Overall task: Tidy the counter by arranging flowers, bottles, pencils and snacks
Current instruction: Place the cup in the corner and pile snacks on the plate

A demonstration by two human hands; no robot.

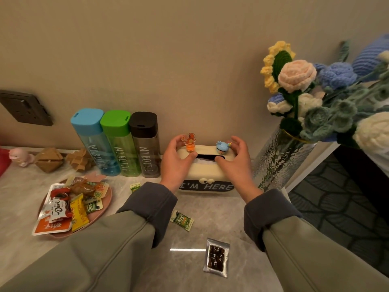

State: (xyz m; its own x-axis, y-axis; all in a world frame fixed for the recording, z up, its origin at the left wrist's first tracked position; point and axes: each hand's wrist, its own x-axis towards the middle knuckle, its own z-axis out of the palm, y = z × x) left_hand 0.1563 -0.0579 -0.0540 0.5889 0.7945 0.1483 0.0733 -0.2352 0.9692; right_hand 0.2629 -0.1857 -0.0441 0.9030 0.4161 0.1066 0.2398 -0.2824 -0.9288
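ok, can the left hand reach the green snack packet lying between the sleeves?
Probably yes. The green snack packet lies alone on bare counter close to the left hand, which only has to let go of the tissue box.

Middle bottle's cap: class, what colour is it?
The middle bottle's cap is green, seen best in the head view.

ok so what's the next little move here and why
Probably release the tissue box, held by left hand and right hand, and take the green packet: it and the silver packet lie loose off the plate.
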